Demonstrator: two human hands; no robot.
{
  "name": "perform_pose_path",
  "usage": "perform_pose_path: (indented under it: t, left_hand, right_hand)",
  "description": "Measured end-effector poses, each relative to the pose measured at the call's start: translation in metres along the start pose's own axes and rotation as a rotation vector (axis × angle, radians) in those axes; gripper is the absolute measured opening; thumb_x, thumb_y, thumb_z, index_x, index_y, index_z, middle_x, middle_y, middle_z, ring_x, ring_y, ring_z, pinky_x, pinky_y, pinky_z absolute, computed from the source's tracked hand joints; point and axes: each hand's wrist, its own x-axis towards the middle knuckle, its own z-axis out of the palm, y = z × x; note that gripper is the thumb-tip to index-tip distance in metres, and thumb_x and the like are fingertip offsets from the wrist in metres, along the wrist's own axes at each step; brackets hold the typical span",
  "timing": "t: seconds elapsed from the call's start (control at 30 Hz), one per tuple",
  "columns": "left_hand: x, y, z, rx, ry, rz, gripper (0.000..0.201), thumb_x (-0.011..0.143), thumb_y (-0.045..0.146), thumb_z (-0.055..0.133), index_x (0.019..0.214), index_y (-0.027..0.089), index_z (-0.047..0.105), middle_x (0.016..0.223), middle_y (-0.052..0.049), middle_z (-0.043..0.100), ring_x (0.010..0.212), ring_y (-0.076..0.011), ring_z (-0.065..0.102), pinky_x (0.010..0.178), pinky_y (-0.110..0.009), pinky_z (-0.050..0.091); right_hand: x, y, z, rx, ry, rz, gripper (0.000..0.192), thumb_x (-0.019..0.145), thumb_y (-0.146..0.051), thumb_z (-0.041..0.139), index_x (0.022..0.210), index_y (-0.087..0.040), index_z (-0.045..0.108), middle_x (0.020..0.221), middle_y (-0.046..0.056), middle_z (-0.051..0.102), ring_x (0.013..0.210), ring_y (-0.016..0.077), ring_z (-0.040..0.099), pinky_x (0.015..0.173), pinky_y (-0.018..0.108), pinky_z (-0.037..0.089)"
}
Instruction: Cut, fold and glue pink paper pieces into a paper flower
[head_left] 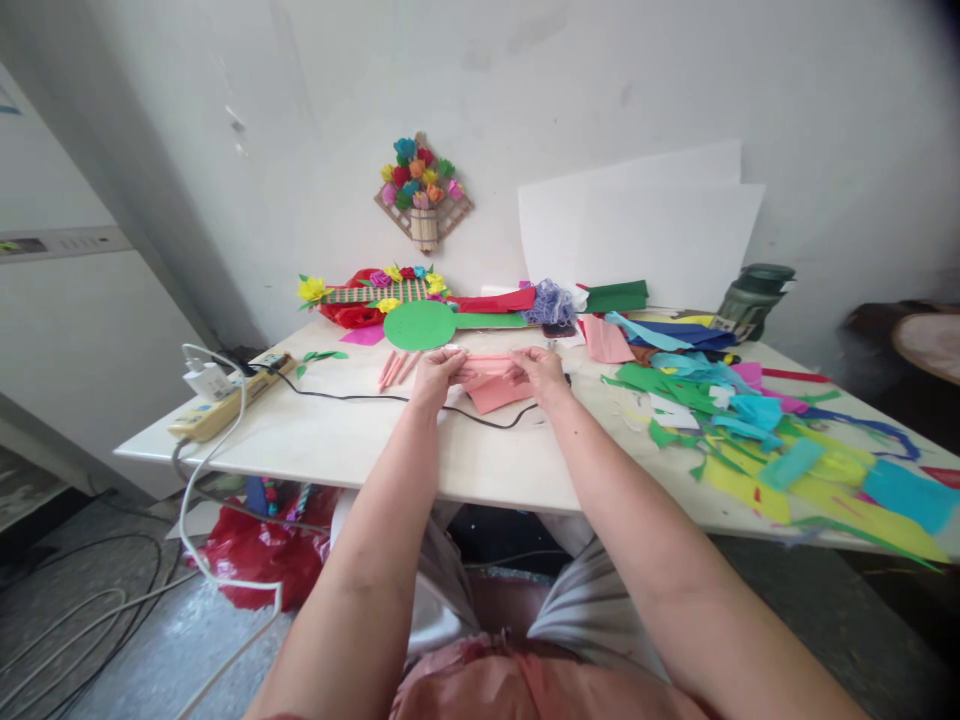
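Note:
Between my hands stretches a pink strip of rolled paper [487,363], held level above the table. My left hand [444,372] pinches its left end and my right hand [536,372] pinches its right end. Below it a loose salmon-pink paper piece [496,393] lies on the table. Just left of my left hand rest several thin pink paper rolls [397,369]. Behind my hands is a green paddle-shaped piece [420,325] with a round head and a long handle.
A black cable [352,397] runs across the white table [315,440] to a power strip [225,402] at the left. Coloured paper scraps [750,430] cover the right side, near a dark green bottle [754,300]. A decorated flower piece [375,292] lies at the back.

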Motion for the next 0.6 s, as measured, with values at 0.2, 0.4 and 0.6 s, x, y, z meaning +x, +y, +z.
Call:
perform_pose_path:
  t: [0.2,0.4,0.6]
  left_hand:
    - [0.0004,-0.0017,-0.0004,0.023,0.030,0.015,0.033,0.055,0.030,0.080,0.076,0.011,0.063,0.058,-0.002,0.064,0.049,-0.0123,0.062,0.046,-0.020,0.049]
    - [0.0009,-0.0013,-0.0032,0.122,0.054,0.078,0.041,0.056,0.039,0.078,0.085,0.012,0.068,0.061,-0.002,0.065,0.051,-0.0113,0.060,0.045,-0.019,0.044]
    - [0.0000,0.0001,-0.0018,0.300,0.150,0.217,0.041,0.059,0.040,0.076,0.092,0.015,0.072,0.083,-0.006,0.071,0.078,-0.0185,0.064,0.065,-0.025,0.047]
  right_hand:
    - [0.0020,0.0036,0.0014,-0.033,0.024,-0.003,0.023,0.068,-0.029,0.073,0.066,-0.016,0.054,0.046,-0.001,0.061,0.036,0.0103,0.056,0.034,0.017,0.044]
    - [0.0023,0.0039,-0.0007,-0.003,0.018,-0.002,0.018,0.069,-0.026,0.070,0.067,-0.016,0.055,0.047,-0.001,0.062,0.037,0.0096,0.055,0.035,0.017,0.044]
    - [0.0029,0.0044,-0.0027,0.014,0.006,0.011,0.023,0.066,-0.030,0.073,0.066,-0.016,0.055,0.047,-0.001,0.062,0.034,0.0087,0.053,0.032,0.016,0.039]
